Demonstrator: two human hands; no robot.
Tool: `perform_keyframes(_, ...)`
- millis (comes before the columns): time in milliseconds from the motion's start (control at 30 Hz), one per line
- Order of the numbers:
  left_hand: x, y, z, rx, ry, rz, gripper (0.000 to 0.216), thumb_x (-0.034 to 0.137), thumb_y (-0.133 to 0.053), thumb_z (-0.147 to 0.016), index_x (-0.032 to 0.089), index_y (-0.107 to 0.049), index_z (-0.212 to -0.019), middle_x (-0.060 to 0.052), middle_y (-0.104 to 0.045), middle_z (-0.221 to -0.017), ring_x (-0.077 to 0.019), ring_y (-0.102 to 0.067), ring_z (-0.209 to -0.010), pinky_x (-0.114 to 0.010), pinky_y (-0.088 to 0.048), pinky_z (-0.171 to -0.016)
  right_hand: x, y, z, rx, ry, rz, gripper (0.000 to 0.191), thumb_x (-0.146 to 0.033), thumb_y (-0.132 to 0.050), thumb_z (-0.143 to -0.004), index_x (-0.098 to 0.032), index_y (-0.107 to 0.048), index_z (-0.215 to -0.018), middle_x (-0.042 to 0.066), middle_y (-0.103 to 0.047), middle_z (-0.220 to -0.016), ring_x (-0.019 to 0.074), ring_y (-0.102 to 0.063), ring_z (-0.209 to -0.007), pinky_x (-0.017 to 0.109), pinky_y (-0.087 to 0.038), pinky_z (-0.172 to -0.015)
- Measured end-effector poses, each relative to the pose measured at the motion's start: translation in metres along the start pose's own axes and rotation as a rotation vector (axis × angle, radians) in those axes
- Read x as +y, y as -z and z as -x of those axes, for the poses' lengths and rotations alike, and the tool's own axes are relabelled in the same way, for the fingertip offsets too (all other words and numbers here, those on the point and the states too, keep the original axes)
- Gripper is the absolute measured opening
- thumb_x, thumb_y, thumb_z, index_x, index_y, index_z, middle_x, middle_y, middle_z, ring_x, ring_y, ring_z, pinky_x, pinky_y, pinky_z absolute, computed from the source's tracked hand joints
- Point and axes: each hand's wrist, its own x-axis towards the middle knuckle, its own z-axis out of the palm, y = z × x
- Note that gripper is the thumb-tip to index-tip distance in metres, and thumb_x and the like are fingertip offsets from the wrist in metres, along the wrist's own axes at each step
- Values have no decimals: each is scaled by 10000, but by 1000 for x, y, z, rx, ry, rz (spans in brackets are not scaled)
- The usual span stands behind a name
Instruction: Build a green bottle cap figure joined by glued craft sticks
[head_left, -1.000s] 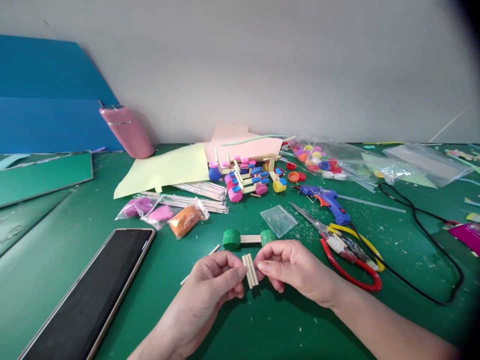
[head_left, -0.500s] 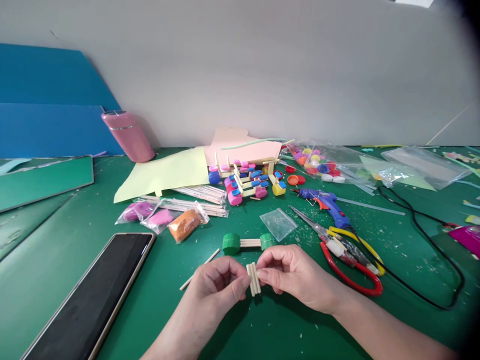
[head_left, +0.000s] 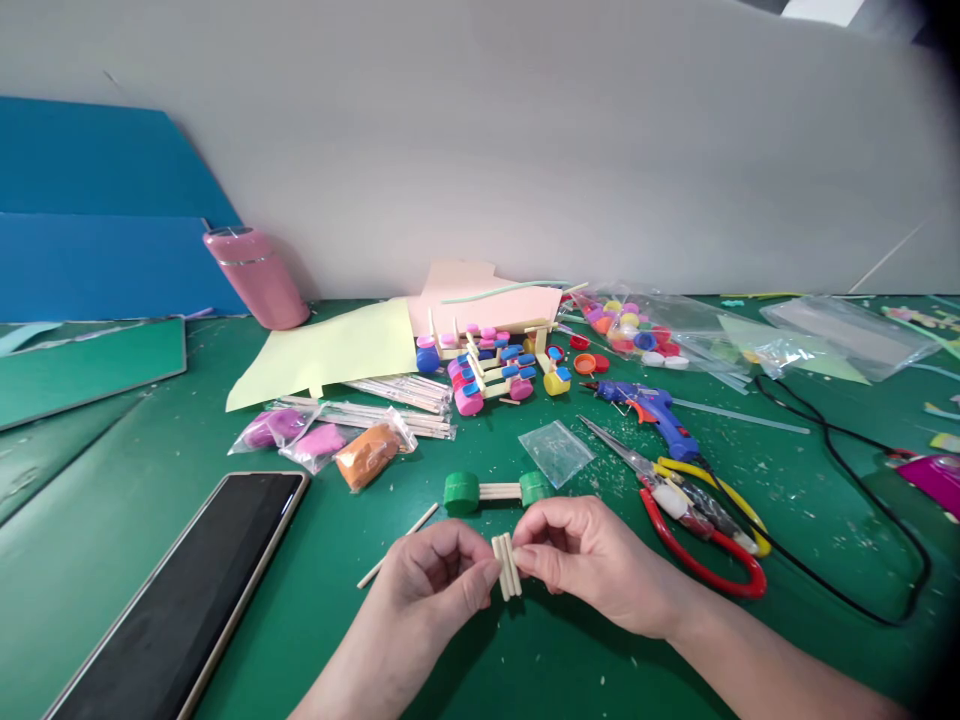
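Observation:
Pinched between my two hands is a small bundle of short pale wooden sticks, side by side and slightly tilted. My left hand grips its left side with thumb and fingers; my right hand does the same on the right. Just beyond the hands lies a piece with green round ends joined by short sticks. A single loose stick rests by my left hand, partly hidden behind it. To the right of my right hand are red-handled scissors, overlapping yellow-handled pliers.
A blue glue gun with a black cord lies right. Small colourful models stand at the back beside a bag of bottle caps. A phone, clay packets and a pink tumbler are on the left.
The whole view has shifted very slightly, so things sit a little lower in the picture. Both hands keep the same pinch on the stick bundle.

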Motion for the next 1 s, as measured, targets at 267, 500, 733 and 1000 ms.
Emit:
perform_keyframes(267,0,-1,-1,13,3,15,276,375,-643,-705,148,-546,-582,35,-472,-531,-95,-368,-534,-215,-276,-499,0,0,1,-11,-1,-30,184,-320,-658,-741,-140,-618,-735,-28,-532,-609,76,-430,-541,185,-351,-498)
perform_keyframes(500,-4,0,-1,-28,1,87,246,353,-625,-733,146,-567,-614,22,-500,-551,-103,-391,-556,-223,-305,-527,0,-1,1,-7,14,-26,173,-300,-662,-738,-136,-610,-717,-30,-519,-603,73,-427,-534,181,-344,-491)
perform_keyframes(733,-2,0,-2,-36,70,192,214,322,-662,-697,139,-584,-618,8,-546,-544,-105,-439,-551,-228,-320,-537,-2,-1,0,-3,23,-32,172,-281,-658,-741,-127,-592,-699,-32,-514,-598,70,-421,-534,182,-333,-491)
perform_keyframes(1000,-1,0,-2,-77,108,300,191,289,-679,-690,138,-587,-618,20,-537,-527,-95,-449,-544,-219,-325,-545,0,-2,1,-17,10,-45,170,-292,-668,-728,-137,-598,-721,-31,-531,-618,71,-437,-540,181,-353,-501)
